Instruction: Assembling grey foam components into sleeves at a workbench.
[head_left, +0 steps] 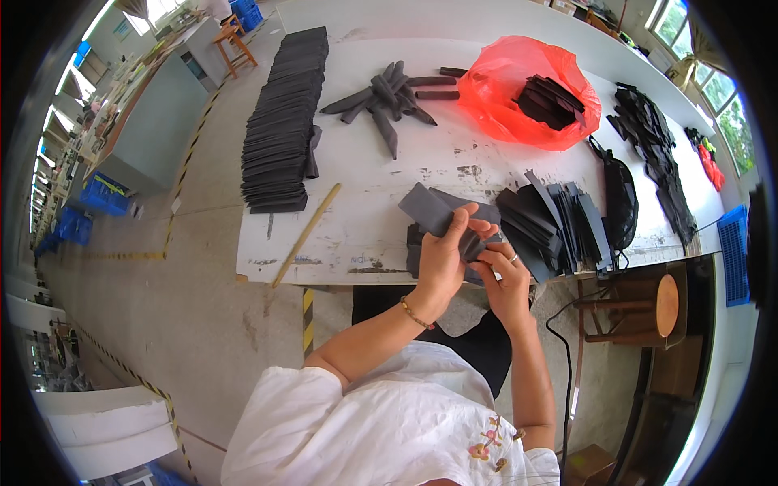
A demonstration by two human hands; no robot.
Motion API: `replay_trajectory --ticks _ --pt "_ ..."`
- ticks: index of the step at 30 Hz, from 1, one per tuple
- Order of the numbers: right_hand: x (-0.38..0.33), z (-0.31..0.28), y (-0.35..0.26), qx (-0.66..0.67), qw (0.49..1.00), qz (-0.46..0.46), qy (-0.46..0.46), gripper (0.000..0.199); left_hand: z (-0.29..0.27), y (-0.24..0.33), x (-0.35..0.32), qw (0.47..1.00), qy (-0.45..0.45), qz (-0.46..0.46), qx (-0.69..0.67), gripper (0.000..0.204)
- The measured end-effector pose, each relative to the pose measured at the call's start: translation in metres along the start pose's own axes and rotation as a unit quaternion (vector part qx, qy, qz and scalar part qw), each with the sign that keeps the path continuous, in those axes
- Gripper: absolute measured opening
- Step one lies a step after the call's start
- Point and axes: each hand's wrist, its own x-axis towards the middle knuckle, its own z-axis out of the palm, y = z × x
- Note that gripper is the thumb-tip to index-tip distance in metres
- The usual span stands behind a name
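Note:
Over the table's front edge, my left hand (442, 263) is closed on a flat dark grey strip (425, 208), thumb on top, with its far end sticking out beyond the fingers. My right hand (506, 282), a ring on one finger, pinches the near end of the same grey piece, which looks curled or folded between the fingertips. Just right of my hands lie loose dark strips (531, 223) in a fanned pile, with more upright black strips (587, 231) beside them. Other grey pieces lie partly hidden under my hands.
A long stack of dark strips (279, 121) runs along the table's left side, near a wooden stick (306, 235). Rolled dark pieces (389, 97) lie in a heap at the back. A red plastic bag (494, 89) holds dark pieces. A wooden stool (666, 305) stands at right.

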Motion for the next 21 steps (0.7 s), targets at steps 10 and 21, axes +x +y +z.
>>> replay_trajectory --ticks 10,21 --pt "-0.008 0.013 -0.020 0.239 0.914 0.216 0.246 0.010 -0.004 0.030 0.016 0.991 -0.111 0.047 -0.057 0.038" --pt "0.004 -0.003 -0.017 0.232 0.941 0.143 0.202 0.007 -0.028 0.042 0.023 0.995 -0.061 0.073 -0.009 0.035"
